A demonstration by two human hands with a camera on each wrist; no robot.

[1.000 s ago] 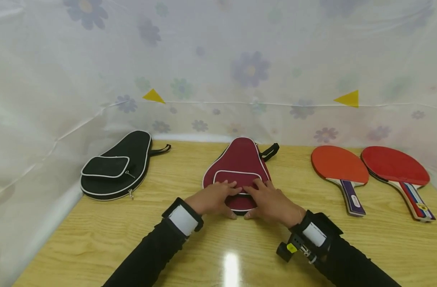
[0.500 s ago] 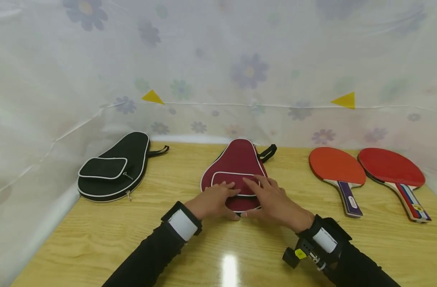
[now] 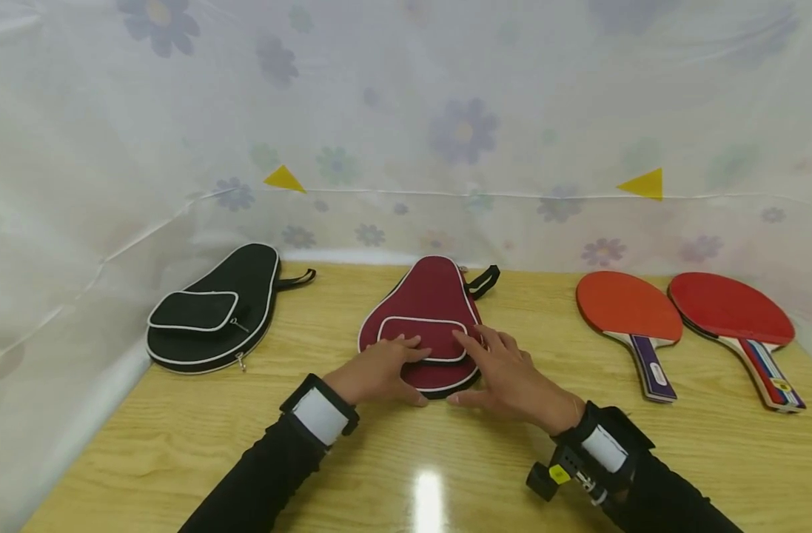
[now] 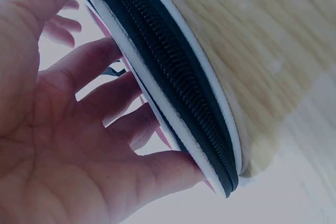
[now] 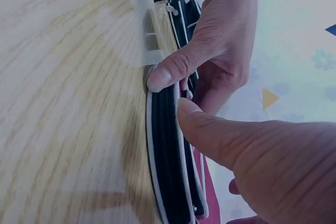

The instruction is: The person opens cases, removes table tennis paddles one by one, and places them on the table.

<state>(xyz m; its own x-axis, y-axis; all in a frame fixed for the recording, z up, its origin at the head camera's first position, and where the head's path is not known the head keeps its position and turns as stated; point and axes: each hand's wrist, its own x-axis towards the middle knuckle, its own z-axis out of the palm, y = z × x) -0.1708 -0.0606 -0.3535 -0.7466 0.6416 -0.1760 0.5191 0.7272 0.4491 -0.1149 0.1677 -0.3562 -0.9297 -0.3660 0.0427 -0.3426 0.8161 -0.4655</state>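
Note:
A dark red table tennis paddle case (image 3: 429, 296) with white piping lies flat on the table in the head view, its narrow end away from me. My left hand (image 3: 379, 372) holds its near left part, fingers over the front pocket and thumb at the rounded near edge. The left wrist view shows the black zipper (image 4: 173, 66) along that edge. My right hand (image 3: 517, 379) is at the case's near right side, with relaxed fingers reaching to the pocket's right end. Its thumb lies close to the near edge; firm contact cannot be told.
A black paddle case (image 3: 229, 296) with a small pocket lies at the left. At the right lie an orange-red paddle (image 3: 628, 302) and a red paddle (image 3: 732, 307), handles toward me. A pale flowered sheet (image 3: 406, 111) hangs behind the wooden table (image 3: 352, 474).
The red case has slid a little to the left along with my left hand. My right hand has shifted slightly rightward and now overlaps less of the case.

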